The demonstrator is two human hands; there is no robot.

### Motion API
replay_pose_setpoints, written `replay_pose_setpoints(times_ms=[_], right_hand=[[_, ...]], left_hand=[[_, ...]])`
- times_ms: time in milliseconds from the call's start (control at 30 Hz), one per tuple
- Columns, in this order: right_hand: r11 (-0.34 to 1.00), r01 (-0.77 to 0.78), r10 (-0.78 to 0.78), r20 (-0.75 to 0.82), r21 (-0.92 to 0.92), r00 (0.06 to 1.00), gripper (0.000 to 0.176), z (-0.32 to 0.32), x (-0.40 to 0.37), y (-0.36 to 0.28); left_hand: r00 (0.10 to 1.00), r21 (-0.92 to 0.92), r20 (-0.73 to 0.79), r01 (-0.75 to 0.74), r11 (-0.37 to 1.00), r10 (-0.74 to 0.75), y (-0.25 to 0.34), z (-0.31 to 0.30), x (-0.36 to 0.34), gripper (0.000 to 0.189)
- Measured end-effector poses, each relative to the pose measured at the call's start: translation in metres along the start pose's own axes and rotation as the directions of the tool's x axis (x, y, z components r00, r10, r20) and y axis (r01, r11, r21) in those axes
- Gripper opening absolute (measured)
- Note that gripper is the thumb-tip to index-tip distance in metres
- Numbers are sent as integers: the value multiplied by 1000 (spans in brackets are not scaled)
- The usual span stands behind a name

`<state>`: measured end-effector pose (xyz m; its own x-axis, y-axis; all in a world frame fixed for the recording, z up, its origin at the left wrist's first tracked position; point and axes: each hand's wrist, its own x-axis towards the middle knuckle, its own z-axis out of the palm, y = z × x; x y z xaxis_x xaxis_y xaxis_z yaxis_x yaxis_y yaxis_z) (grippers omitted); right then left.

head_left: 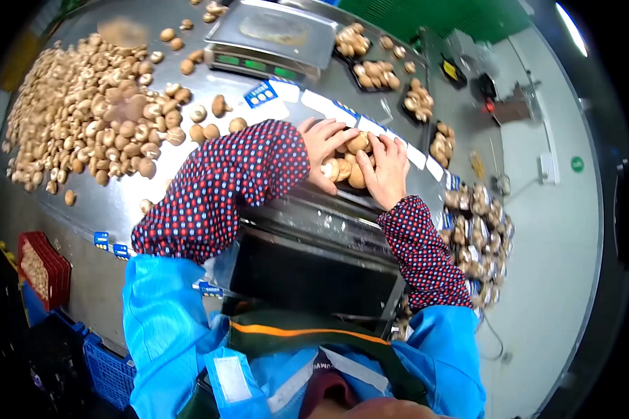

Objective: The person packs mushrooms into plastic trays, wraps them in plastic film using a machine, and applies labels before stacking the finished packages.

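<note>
Brown mushrooms (357, 176) are bunched together between my two hands, at the near edge of the metal table. My left hand (321, 150) cups the bunch from the left, its fingers stretched over the top and the thumb low at the near side. From the right, my right hand (386, 172) presses against the same mushrooms with its fingers pointing away from me. Whatever lies under the bunch is mostly hidden; a dark edge shows below it.
A large mushroom heap (98, 112) covers the table's left side. Behind my hands stands a weighing scale (272, 35). Black trays of mushrooms (376, 75) line the back right. Wrapped packs (479, 237) are stacked at right. A red crate (43, 269) is at lower left.
</note>
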<state>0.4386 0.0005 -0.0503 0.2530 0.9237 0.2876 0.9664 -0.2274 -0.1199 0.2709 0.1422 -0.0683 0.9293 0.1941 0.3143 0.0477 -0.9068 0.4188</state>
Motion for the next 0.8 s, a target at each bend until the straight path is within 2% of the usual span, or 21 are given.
replay_pose_setpoints(times_ms=[100, 167, 200, 233, 267, 300, 333, 367, 400, 433, 500, 533, 567, 633, 667, 700, 733, 767, 800], right_hand=[[987, -132, 130, -25, -91, 991, 51, -9, -34, 8], [990, -128, 126, -41, -53, 991, 54, -16, -40, 19], [985, -168, 170, -113, 25, 979, 57, -19, -45, 28], [976, -203, 213, -161, 78, 964, 58, -31, -57, 37], [978, -155, 187, -248, 140, 951, 52, -50, -71, 48], [955, -184, 241, -249, 233, 938, 42, -68, -94, 55], [928, -327, 351, -130, 176, 927, 31, -78, -127, 71], [900, -423, 429, -36, 102, 903, 30, -90, -155, 71], [863, -440, 433, -85, -249, 897, 32, -84, -182, 76], [834, -498, 518, 26, -236, 855, 38, -80, -199, 78], [826, -502, 529, 45, -258, 847, 43, -76, -200, 63], [835, -505, 532, 84, -218, 843, 45, -75, -197, 59], [853, -461, 487, 55, -244, 872, 46, -71, -195, 57], [875, -441, 474, 168, -200, 864, 45, -70, -183, 56], [926, -365, 375, 143, -95, 916, 42, -53, -185, 70], [898, -432, 416, 152, 88, 896, 37, -44, -182, 73], [826, -467, 425, 197, 314, 884, 32, -42, -183, 79], [702, -484, 420, 246, 522, 874, 28, -43, -183, 83], [362, -645, 456, 476, 673, 752, 23, -59, -184, 83]], left_hand=[[993, -37, 90, -78, 996, 81, 13, 14, 18, 113], [991, -41, 120, -58, 997, 63, 23, 16, 25, 114], [993, 33, 121, -3, 999, -1, 33, 12, 24, 118], [996, 110, 54, 60, 992, -66, 45, 8, 17, 114], [993, 56, -101, 66, 996, -60, 54, 0, 4, 105], [966, -3, -252, 64, 998, -63, 63, -8, -17, 95], [956, 73, -247, 181, 981, -158, 79, -24, -45, 79], [936, 152, -254, 288, 946, -244, 91, -39, -71, 64], [916, 287, -226, 389, 875, -332, 93, -42, -89, 50], [880, 414, -205, 474, 777, -427, 98, -39, -105, 38], [871, 472, -198, 486, 735, -449, 99, -26, -112, 27], [866, 476, -166, 489, 731, -471, 104, -18, -109, 28], [867, 502, -132, 477, 722, -481, 109, -13, -102, 32], [840, 503, -88, 501, 704, -535, 107, 4, -87, 37], [816, 466, -25, 521, 715, -578, 109, 3, -78, 41], [835, 334, 67, 497, 801, -547, 104, -3, -71, 39], [804, 166, 122, 561, 811, -582, 95, -4, -70, 35], [773, -1, 187, 617, 787, -606, 85, -8, -72, 32], [820, -155, 208, 565, 810, -533, 81, -23, -78, 29]])
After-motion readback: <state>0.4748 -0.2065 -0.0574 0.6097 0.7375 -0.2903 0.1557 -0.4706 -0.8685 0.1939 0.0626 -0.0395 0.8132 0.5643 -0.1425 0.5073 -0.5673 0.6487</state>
